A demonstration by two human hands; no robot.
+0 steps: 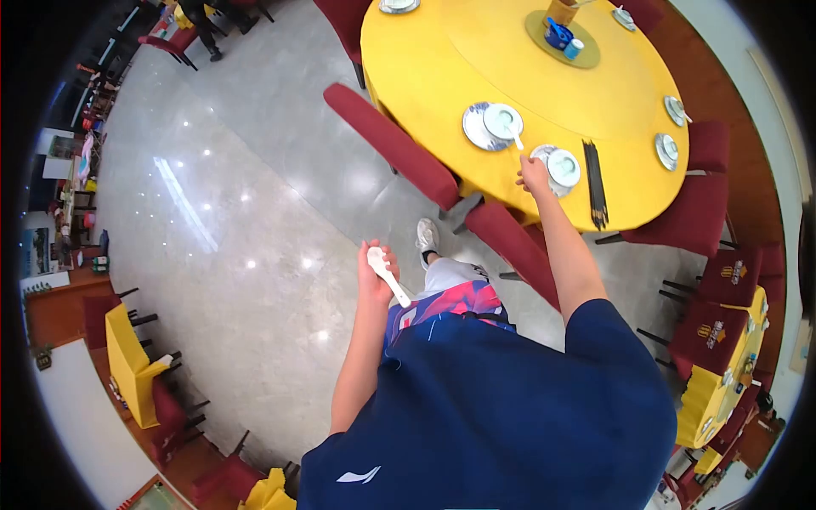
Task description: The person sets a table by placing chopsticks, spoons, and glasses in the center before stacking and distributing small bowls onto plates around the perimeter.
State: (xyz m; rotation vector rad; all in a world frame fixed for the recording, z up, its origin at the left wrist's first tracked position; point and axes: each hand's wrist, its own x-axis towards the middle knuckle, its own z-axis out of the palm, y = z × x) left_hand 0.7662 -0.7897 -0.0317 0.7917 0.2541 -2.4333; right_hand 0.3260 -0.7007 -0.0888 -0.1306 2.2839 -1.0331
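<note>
My left hand (374,268) is closed around white soup spoons (389,276), held low over the floor beside my leg. My right hand (534,175) reaches to the near edge of the round table (442,68), fingers curled right at the rim of a patterned plate (544,155). What those fingers grip, if anything, I cannot tell. On that plate sits a small bowl (563,167). To its left a second plate (474,127) carries another bowl (501,120) with a white spoon (515,136) in it. A bunch of black chopsticks (595,183) lies to the right.
Red chairs (391,144) stand close along the table's near side, between me and it. More place settings (667,151) sit around the far edge. A blue container (558,36) rests on the central round mat (585,59). A person's legs (204,25) show at the upper left.
</note>
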